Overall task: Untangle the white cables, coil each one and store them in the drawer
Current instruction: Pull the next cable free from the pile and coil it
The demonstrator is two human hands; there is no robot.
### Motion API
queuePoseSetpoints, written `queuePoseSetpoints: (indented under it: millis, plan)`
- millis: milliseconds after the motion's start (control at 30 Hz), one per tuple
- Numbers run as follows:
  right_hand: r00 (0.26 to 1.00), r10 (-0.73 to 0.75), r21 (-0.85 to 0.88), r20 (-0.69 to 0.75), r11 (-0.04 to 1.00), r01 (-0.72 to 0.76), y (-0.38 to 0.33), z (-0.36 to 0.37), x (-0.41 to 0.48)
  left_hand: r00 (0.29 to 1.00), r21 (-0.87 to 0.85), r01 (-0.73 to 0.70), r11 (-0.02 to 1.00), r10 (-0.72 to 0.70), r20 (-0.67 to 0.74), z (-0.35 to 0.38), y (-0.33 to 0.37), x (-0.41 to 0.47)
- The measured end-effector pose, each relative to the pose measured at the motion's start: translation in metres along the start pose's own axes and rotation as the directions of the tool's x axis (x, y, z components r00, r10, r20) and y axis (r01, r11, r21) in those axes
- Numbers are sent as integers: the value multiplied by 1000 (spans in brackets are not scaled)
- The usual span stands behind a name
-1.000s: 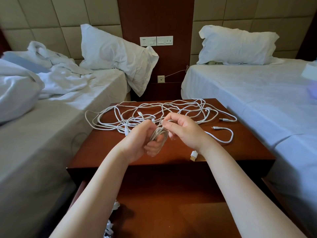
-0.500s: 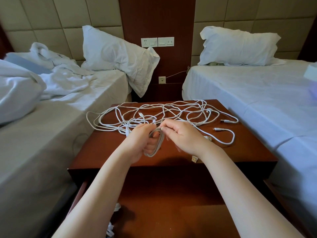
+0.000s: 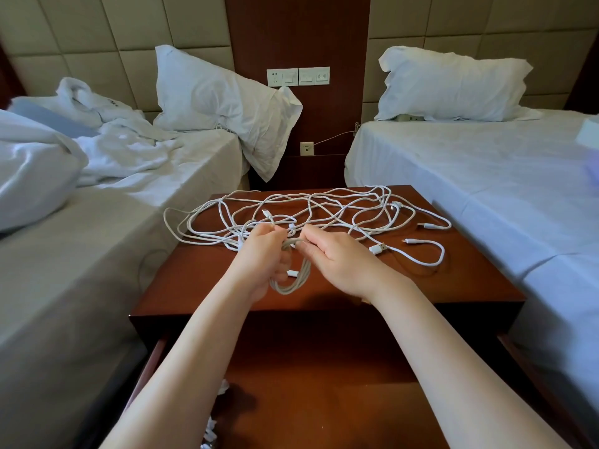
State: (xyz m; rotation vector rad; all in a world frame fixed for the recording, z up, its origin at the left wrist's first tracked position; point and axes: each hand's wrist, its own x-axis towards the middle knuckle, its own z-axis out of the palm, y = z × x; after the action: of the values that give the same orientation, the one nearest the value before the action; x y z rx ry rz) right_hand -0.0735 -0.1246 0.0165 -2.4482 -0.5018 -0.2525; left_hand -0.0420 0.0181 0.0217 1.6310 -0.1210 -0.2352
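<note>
A tangle of white cables (image 3: 324,209) is spread over the back half of the brown nightstand (image 3: 453,286). Above the nightstand's middle, my left hand (image 3: 262,257) grips a small coil of white cable (image 3: 296,277) that hangs down in loops with a plug end showing. My right hand (image 3: 337,257) pinches the top of the same coil. A loose cable with a USB plug (image 3: 377,248) lies to the right. The open drawer (image 3: 324,400) is below, with white cable ends (image 3: 210,432) at its left side, partly hidden by my left arm.
A made bed (image 3: 486,176) stands on the right and a rumpled bed (image 3: 97,196) on the left, both close against the nightstand. Wall sockets (image 3: 298,76) sit on the wood panel behind. A thin wire (image 3: 334,136) runs from a lower socket.
The coil now hangs lower and longer from my hands. The USB plug that dangled under my right wrist has come to lie on the nightstand to the right of my hand.
</note>
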Motion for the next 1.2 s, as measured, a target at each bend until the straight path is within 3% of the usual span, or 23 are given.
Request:
queuePoseSetpoints:
  millis: [167,333,500,767,867,967,1033,1100,1200]
  plan:
    - [987,-16,-100,-158,995,0,4,3,1,992,-11,-106,994,105,-70,1,3,-1]
    - [953,108,50,-283,994,-98,5,-2,3,964,23,-248,969,249,-91,1,2,-4]
    - [901,238,230,-363,960,-160,-2,-1,6,868,320,-446,836,492,-73,10,-8,-7]
    - [892,229,220,-390,964,-151,-11,11,9,774,234,-519,822,568,-281,19,-7,-6]
    - [904,185,183,-385,976,-122,-14,11,9,697,319,-530,786,617,-364,15,-8,-4]
    - [903,144,140,-404,986,-95,-14,4,8,665,384,-495,779,625,-409,5,-12,1]
    - [934,127,233,-333,971,-48,-12,-2,7,658,407,-465,787,614,-436,-1,-17,5]
    - [988,97,342,-119,938,-50,-13,-5,5,656,377,-447,811,584,-479,-7,-19,8]
    - [991,92,335,102,934,-121,-9,2,5,668,268,-459,847,528,-524,-13,-18,11]
